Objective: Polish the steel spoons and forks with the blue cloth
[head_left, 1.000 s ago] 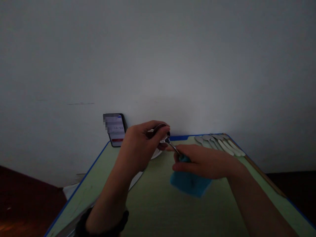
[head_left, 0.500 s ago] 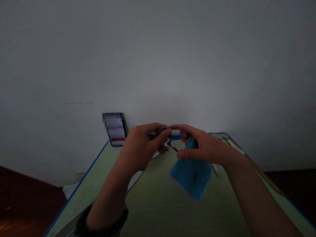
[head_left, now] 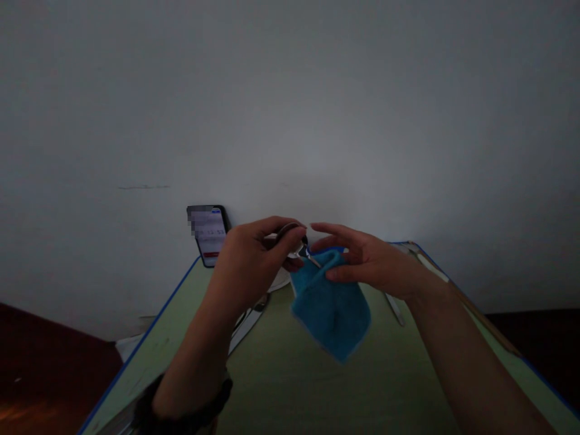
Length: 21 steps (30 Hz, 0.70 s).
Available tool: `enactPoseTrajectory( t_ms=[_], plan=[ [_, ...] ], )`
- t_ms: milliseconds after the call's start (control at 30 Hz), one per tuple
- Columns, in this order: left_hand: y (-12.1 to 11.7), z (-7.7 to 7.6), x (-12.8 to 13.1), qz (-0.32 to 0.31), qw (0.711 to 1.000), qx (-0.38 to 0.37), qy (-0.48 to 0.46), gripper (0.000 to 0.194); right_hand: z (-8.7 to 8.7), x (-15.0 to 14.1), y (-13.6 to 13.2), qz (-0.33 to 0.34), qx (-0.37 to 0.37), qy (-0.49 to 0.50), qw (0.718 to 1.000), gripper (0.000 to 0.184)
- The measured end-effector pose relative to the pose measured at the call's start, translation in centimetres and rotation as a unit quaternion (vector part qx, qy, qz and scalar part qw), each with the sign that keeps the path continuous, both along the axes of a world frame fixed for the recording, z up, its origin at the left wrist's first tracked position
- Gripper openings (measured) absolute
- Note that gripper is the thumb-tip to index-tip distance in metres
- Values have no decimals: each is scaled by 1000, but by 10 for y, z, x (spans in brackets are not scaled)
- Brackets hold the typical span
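Observation:
My left hand (head_left: 254, 266) is closed around the bowl end of a metal spoon (head_left: 299, 244), held above the green table (head_left: 281, 374). My right hand (head_left: 367, 263) pinches a blue cloth (head_left: 330, 305) around the spoon's handle, with its upper fingers stretched toward my left hand. The cloth hangs down below both hands. A dark band sits on my left wrist.
A phone (head_left: 209, 234) leans against the wall at the table's back left. More cutlery (head_left: 247, 323) lies beneath my left arm, and other spoons (head_left: 430, 266) lie at the back right. The table has a blue edge (head_left: 149, 326), with dark floor on either side.
My right hand has lifted with the cloth and moved left along the spoon toward my left hand. The cloth now hangs nearer the middle.

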<state>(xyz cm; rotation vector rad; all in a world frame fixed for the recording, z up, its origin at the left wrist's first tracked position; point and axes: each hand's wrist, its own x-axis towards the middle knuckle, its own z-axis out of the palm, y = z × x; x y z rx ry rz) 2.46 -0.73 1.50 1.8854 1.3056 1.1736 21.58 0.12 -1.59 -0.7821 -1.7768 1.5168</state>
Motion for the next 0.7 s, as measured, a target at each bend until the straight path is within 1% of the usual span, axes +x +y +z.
enactPoseTrajectory(
  t_ms=[100,167,233,267,300,333,400,433,500,600,700],
  plan=[
    [-1,1,3,23,1000,8,-17,17,-1,-5,1,-41,10,-19,999,57],
    [-2,2,5,28,999,-1,-17,17,0,-7,0,-68,33,-88,993,50],
    [-1,3,6,30,999,-11,-15,17,0,-7,0,-74,72,-195,975,39],
    [-1,2,6,32,999,-16,-17,18,1,-6,0,-70,91,-248,962,39],
    [0,2,5,33,999,-19,-22,19,2,-5,0,-63,107,-289,949,43],
    [1,1,4,35,999,-17,-30,19,3,-4,0,-54,117,-315,940,47],
    [3,0,1,32,999,-10,-32,19,6,-2,0,-40,127,-330,935,52],
    [3,-1,-2,27,999,-5,-17,20,7,-1,-1,-32,131,-325,936,52],
    [4,-3,-6,-1,998,-8,56,22,11,1,-1,-18,150,-321,935,50],
    [3,-5,-7,-72,980,-19,183,36,13,1,-1,7,201,-335,921,44],
    [2,-6,0,-118,961,27,250,40,13,-5,-2,29,235,-331,913,41]
  ],
)
